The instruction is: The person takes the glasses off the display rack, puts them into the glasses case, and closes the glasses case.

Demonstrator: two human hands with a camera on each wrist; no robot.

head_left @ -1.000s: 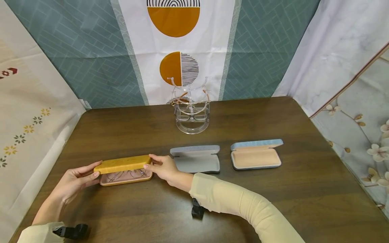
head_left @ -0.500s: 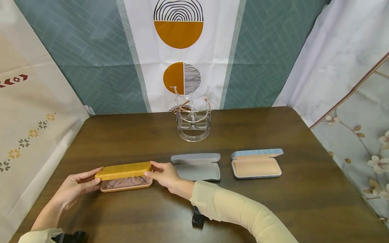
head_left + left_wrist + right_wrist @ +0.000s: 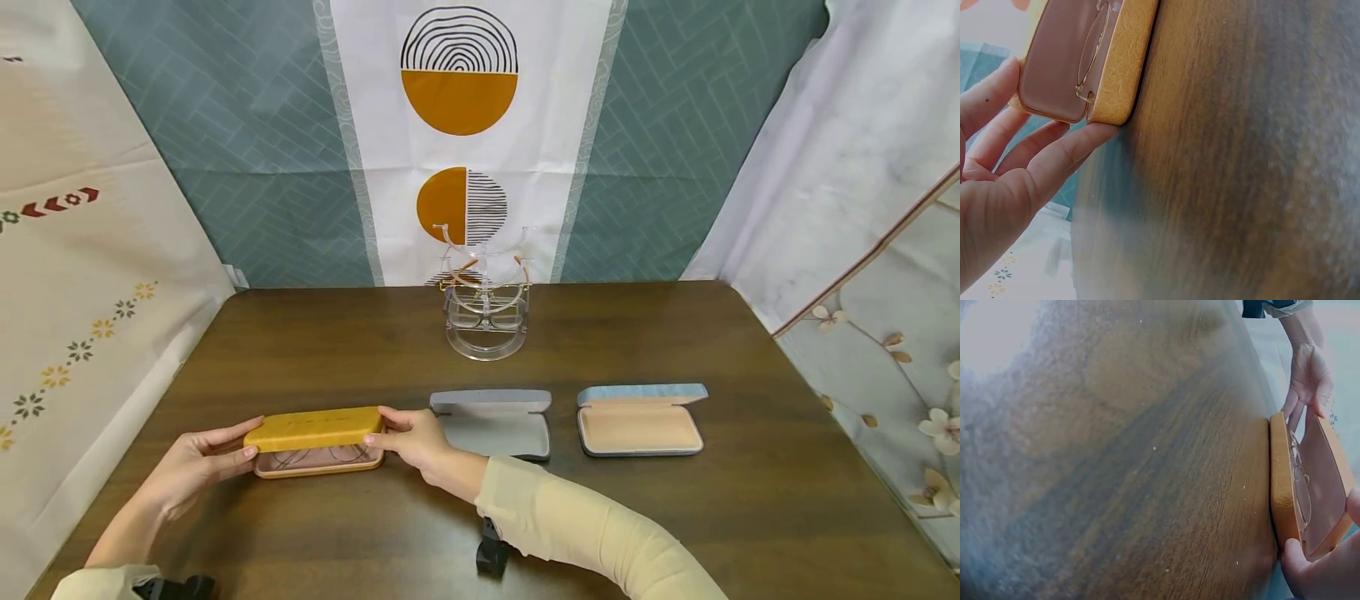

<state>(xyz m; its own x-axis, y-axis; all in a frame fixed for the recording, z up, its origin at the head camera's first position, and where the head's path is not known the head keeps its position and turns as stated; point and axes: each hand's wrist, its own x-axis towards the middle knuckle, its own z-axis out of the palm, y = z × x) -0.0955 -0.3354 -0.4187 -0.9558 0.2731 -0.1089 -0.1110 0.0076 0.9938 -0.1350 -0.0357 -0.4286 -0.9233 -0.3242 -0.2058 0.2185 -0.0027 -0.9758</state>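
A yellow glasses case [image 3: 313,429] rests at the left of the table, its lid partly raised. A pair of thin-framed glasses [image 3: 1093,56] lies inside on the pink lining. My left hand [image 3: 187,471] grips the case's left end, thumb at the lid's front edge and fingertips behind. At the other end my right hand [image 3: 422,439] pinches the lid's corner between thumb and fingers. In the right wrist view, one right fingertip also touches the bottom half [image 3: 1280,481]. Beside the right hand, a grey glasses case [image 3: 495,433] lies with its lid up.
Farther right on the wooden table [image 3: 675,525] lies a light-blue glasses case [image 3: 641,429], lid up and beige inside. A clear display stand [image 3: 487,350] holding glasses stands at the back. Patterned curtains [image 3: 285,167] enclose the back and sides.
The view has tilted upward, so the table sits lower in the picture. The yellow lid has come down slightly; both hands keep their hold on it.
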